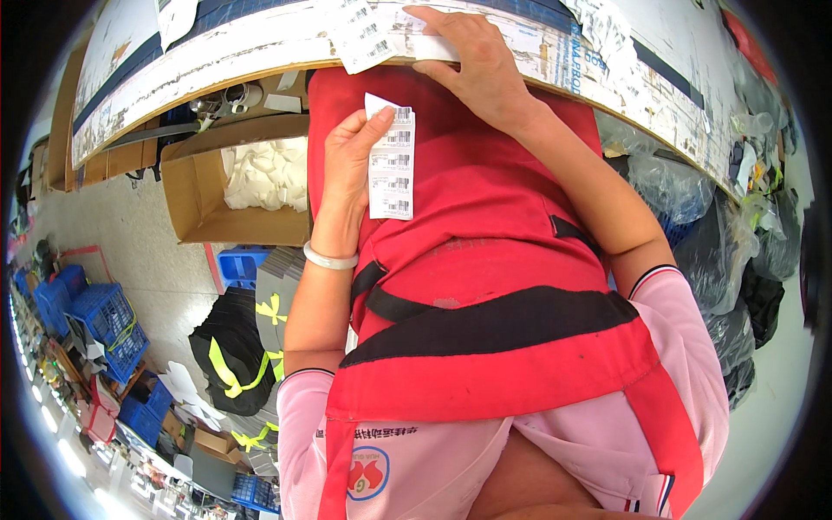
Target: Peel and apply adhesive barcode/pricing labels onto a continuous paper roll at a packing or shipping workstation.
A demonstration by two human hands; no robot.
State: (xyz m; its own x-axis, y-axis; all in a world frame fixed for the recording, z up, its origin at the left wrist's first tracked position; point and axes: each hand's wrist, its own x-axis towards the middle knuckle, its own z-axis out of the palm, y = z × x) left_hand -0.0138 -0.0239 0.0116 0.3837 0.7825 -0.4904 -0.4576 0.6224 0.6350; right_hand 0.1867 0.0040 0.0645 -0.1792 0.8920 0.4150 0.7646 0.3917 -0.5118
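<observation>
My left hand [348,156], with a pale bangle at its wrist, is closed on a strip of white barcode labels [392,178]. Thumb and fingers pinch its upper left edge, and the strip hangs down in front of my red apron. My right hand [478,68] rests at the worn white table's edge, its thumb and forefinger spread apart. Between those fingers lies a plain white strip [435,48]; no clear grip on it shows. Left of that hand, another sheet of barcode labels [368,43] hangs over the table edge.
Under the table at left stands an open cardboard box [195,195] with crumpled whitish scraps. Black bundles tied with yellow-green bands [230,351] and blue crates [111,321] are at lower left. Clear and dark plastic bags [711,251] crowd the right side.
</observation>
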